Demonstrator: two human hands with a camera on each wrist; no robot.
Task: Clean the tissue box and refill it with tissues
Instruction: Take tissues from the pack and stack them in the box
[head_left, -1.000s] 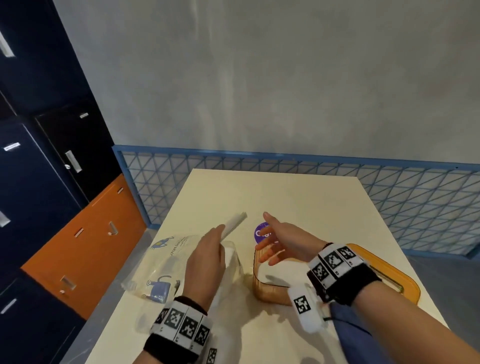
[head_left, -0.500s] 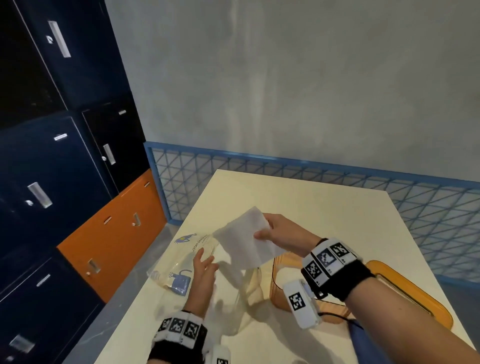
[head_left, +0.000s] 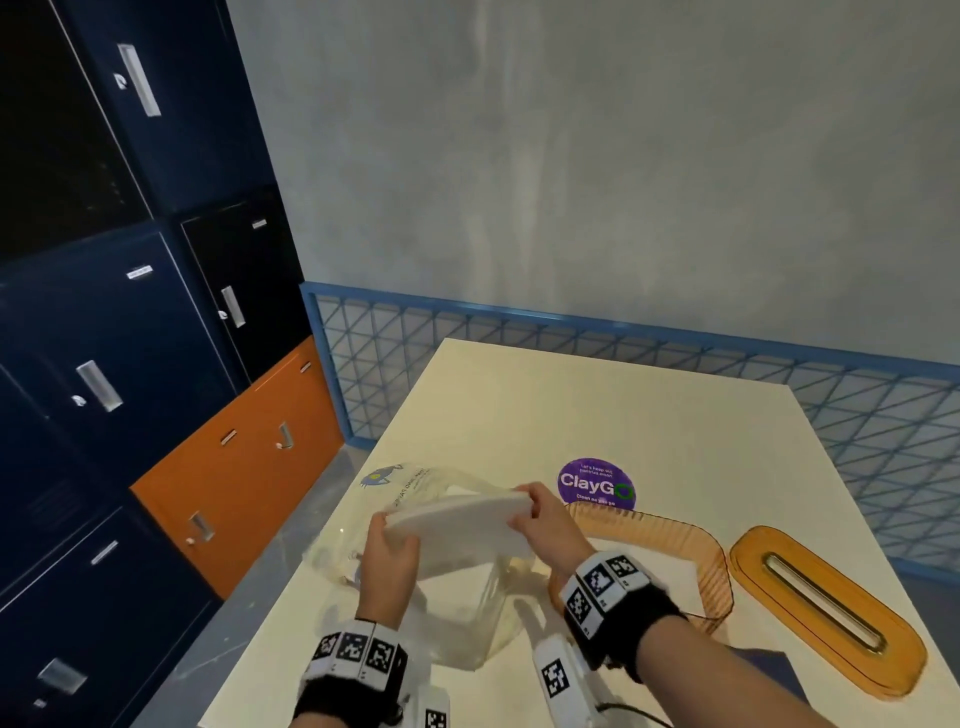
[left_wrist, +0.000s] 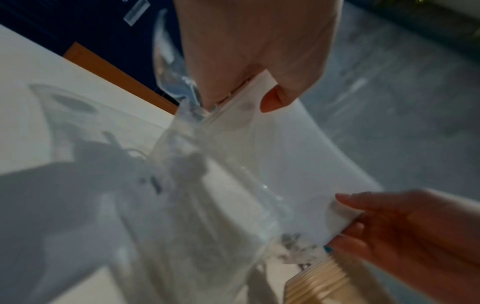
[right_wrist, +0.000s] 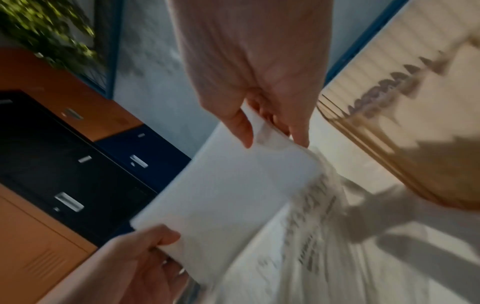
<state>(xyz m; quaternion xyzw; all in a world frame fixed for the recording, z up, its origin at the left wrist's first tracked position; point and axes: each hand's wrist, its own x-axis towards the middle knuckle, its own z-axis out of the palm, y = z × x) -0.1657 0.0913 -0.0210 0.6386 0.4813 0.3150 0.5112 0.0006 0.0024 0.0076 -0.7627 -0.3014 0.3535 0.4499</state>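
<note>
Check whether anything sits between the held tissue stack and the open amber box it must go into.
Nothing visible blocks it. Both the left hand and right hand hold the tissue stack above the clear plastic wrapper. The amber tissue box stands open just to its right, with its slotted lid lying apart beyond it.

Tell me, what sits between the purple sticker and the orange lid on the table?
The head view shows the open amber tissue box lying between the purple sticker and the orange lid, lengthwise beside the lid.

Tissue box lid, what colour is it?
Translucent orange, with a metallic slot down the middle. The lid shows best in the head view.
</note>
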